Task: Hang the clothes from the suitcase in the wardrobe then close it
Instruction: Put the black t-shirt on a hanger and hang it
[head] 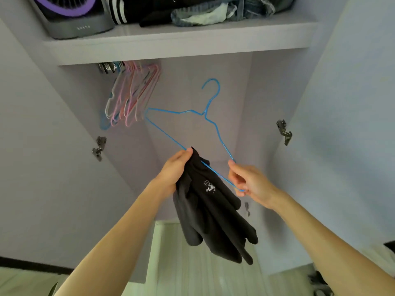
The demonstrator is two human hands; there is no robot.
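The black garment (209, 210) hangs from my left hand (175, 167), whose fingers are curled tight around its bunched top edge, right where the blue hanger (204, 113)'s lower wire passes. The cloth drops below both my hands. My right hand (250, 180) pinches the hanger's near corner, thumb and fingers closed on the bend; the hook tilts up beyond my fingertips, free in open space. Up and to the left of my left fingers, a bunch of pastel hangers (130, 97) crowds one end below the shelf (171, 41). The wardrobe's doors stand wide on either side, hinges (283, 131) showing on the edges.
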